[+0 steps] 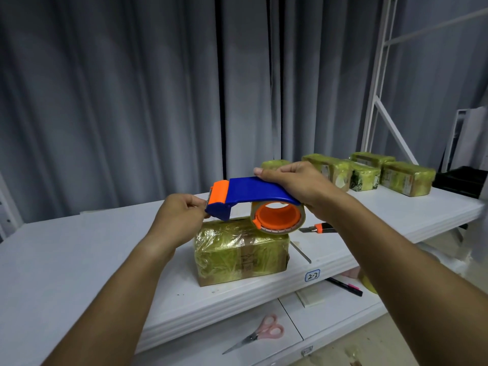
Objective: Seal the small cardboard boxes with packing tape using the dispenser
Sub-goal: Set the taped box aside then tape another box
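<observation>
A small cardboard box, wrapped in glossy yellowish tape, stands on the white table in front of me. Just above it is the blue and orange tape dispenser, its tape roll resting on the box's top right end. My right hand grips the dispenser's blue handle from above. My left hand pinches the tape end at the dispenser's orange toothed front, over the box's left end.
Several taped boxes sit at the table's far right. An orange utility knife lies right of the box. Pink scissors, a black marker and a white pad lie on the lower shelf. Grey curtains hang behind.
</observation>
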`<state>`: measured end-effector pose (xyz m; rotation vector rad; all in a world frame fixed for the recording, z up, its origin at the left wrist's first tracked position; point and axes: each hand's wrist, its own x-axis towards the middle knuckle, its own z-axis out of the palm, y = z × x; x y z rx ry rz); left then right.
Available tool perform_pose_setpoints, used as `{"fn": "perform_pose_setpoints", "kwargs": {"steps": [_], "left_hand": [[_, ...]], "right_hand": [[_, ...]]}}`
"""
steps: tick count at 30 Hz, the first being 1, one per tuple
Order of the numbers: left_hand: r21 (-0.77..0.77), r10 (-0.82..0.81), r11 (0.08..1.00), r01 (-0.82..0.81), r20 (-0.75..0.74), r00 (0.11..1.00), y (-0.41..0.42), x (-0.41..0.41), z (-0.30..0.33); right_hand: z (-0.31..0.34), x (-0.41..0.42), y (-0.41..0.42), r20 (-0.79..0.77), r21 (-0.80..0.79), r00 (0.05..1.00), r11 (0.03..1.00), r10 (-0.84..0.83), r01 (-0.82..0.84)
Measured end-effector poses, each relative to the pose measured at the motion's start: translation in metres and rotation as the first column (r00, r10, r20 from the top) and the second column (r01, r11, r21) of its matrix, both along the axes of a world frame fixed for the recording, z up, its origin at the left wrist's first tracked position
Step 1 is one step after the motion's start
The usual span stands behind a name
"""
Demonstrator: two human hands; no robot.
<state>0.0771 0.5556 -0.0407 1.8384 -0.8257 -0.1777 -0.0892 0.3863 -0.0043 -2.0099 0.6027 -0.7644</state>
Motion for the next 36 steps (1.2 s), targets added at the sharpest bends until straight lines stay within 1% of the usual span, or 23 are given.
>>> {"fn": "perform_pose_setpoints", "kwargs": {"steps": [13,19,25,33,36], "left_hand": [[0.017,0.012,1.0,-0.013,0.023,1.0,0.004,0.0,0.002],[0.04,0.008,0.999,-0.009,0.028,1.0,0.005,-0.002,0.004],[0.044,-0.013,0.999,0.015,-0.043,0.999,0.004,-0.01,0.004],[0.054,-0.009,0.998,0.008,0.017,1.0,0.006,-0.008,0.008],[0.036,0.011,0.999,-0.012,0.023,1.0,0.011,-0.003,0.007]], "right_hand": [[0.006,-0.001,0.007,-0.022,-0.019,1.0,1.0,-0.002,0.002],[0.012,-0.006,0.009,-0.028,0.006,1.0,1.0,0.012,-0.012],[0.012,-0.012,0.01,-0.058,0.042,0.998,0.999,0.014,-0.012],[0.012,-0.012,0.011,-0.072,0.044,0.997,0.999,0.014,-0.01],[0.013,-0.016,0.008,-0.057,0.041,0.998,0.999,0.015,-0.012]]}}
